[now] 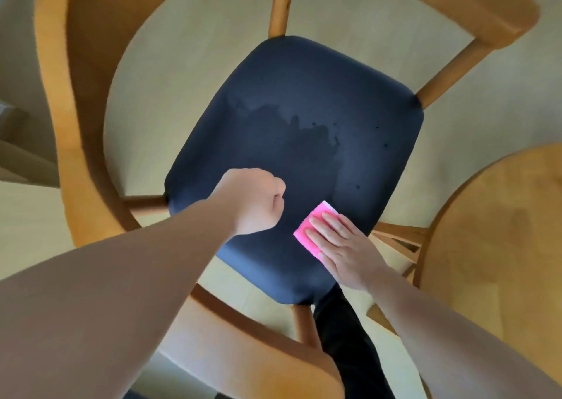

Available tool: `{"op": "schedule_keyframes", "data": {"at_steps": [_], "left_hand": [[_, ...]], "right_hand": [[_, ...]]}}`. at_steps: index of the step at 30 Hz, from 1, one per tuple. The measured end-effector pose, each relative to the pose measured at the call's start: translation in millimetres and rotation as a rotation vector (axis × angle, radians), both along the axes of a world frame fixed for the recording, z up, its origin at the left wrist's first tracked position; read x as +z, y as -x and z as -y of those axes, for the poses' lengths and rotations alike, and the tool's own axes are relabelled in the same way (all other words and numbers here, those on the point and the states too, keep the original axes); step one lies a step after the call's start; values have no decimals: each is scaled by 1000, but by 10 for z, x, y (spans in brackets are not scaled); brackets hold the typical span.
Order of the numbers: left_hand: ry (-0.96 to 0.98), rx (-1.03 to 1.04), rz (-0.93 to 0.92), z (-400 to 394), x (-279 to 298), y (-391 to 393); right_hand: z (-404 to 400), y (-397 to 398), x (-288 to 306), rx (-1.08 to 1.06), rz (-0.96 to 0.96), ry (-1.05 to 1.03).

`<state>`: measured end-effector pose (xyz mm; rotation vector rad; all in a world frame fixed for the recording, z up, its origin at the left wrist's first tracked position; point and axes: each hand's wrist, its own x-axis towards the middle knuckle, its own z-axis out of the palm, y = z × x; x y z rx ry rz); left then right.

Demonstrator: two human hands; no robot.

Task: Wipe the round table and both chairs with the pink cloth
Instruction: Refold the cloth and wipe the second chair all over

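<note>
The folded pink cloth (310, 226) lies on the dark blue padded seat (298, 118) of the wooden chair, pressed flat under the right hand (343, 246), fingers straight. The left hand (255, 200) is fisted, holding nothing. The cloth looks soft and light; flat palm pressure should control it best.

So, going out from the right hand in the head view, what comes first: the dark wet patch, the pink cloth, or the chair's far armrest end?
From the right hand:
1. Pink cloth, directly under its fingers.
2. Dark wet patch, mid-seat, up and left.
3. Armrest end, top right, well beyond the seat.
</note>
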<state>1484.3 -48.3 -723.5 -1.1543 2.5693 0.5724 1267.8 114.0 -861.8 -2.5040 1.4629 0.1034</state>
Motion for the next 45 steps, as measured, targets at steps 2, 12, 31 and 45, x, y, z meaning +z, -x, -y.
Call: {"op": "schedule_keyframes", "data": {"at_steps": [2, 12, 31, 45], "left_hand": [[-22, -46, 21, 134, -52, 127], [-55, -48, 30, 656, -120, 275], [-53, -116, -62, 955, -223, 104], [-126, -165, 26, 1141, -305, 105]], "right_hand": [[87, 36, -7, 6, 7, 3], [832, 416, 140, -428, -21, -27], [1916, 1151, 39, -1074, 73, -93], [1950, 516, 124, -663, -151, -72]]}}
